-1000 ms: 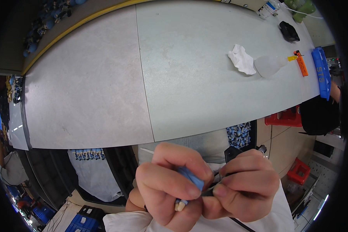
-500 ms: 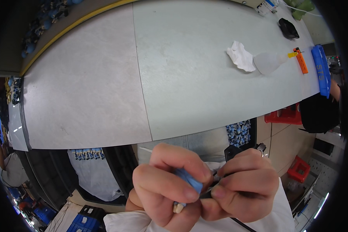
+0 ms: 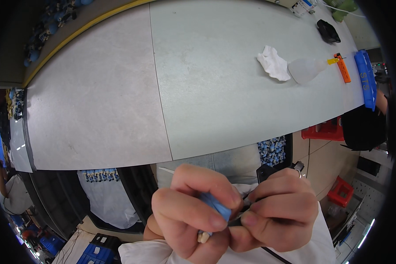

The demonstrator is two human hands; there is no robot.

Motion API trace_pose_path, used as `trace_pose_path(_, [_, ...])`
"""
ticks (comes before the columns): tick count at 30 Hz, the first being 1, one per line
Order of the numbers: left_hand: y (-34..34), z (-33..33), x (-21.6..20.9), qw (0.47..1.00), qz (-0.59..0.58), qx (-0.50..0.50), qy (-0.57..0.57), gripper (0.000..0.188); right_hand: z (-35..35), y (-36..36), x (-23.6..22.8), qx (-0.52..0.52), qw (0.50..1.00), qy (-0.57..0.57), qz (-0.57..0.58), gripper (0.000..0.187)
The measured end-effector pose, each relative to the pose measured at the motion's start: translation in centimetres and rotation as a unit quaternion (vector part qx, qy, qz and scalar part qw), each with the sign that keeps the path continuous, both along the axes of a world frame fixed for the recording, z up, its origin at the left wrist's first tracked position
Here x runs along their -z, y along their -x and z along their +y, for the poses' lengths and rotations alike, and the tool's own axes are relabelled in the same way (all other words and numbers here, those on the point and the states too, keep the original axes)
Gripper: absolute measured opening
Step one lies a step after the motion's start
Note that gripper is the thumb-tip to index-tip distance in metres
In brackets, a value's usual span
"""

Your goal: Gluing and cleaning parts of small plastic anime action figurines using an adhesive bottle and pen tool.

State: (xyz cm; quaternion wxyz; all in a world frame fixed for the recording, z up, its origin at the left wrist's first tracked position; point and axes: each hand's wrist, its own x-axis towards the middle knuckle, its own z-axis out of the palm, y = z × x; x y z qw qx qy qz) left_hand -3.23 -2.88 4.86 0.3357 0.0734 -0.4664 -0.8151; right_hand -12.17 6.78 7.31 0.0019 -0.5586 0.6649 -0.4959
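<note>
My left hand (image 3: 191, 211) is closed round a small blue figurine (image 3: 215, 204), whose cream-coloured end pokes out below the fingers. Close against it, my right hand (image 3: 279, 211) is pinched, thumb against forefinger, at the figurine's right side. A dark thin piece shows between the two hands, but the fingers cover most of it and I cannot make out its kind. Both hands are held in front of my body, below the near edge of the table (image 3: 97, 110).
On the table's right lie a crumpled white tissue (image 3: 273, 64), a translucent squeeze bottle (image 3: 308, 71) with a yellow tip, an orange cutter (image 3: 342, 68), a black holder (image 3: 328, 31) and a blue tray (image 3: 365, 81). Dark crates of small blue figurines (image 3: 272, 152) stand below the edge. A co-worker sits at right.
My hands stay almost in the same place, with only a slight shift. The figurine remains in my left hand.
</note>
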Motion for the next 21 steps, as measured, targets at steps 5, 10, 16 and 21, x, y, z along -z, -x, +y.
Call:
trace_pose_path(5, [0.6, 1.5, -0.7, 0.996, -0.012, -0.065, -0.055, 0.037, 0.1, -0.4, 0.3, 0.033, 0.999, 0.017, -0.008, 0.026])
trace_pose_path(10, [0.4, 1.3, -0.4, 0.986, -0.001, -0.112, -0.121, 0.037, 0.4, 0.1, -0.5, -0.011, 0.999, -0.029, -0.011, 0.026])
trace_pose_path(16, [0.2, 0.3, 0.1, 1.0, -0.004, -0.001, 0.025, 0.036, 0.2, 0.0, -0.3, 0.001, 1.0, -0.02, -0.004, 0.025])
trace_pose_path(21, [0.7, 1.5, -0.3, 0.992, 0.005, -0.109, -0.07, 0.034, 0.1, -0.2, -0.2, 0.038, 0.999, 0.009, 0.008, 0.023])
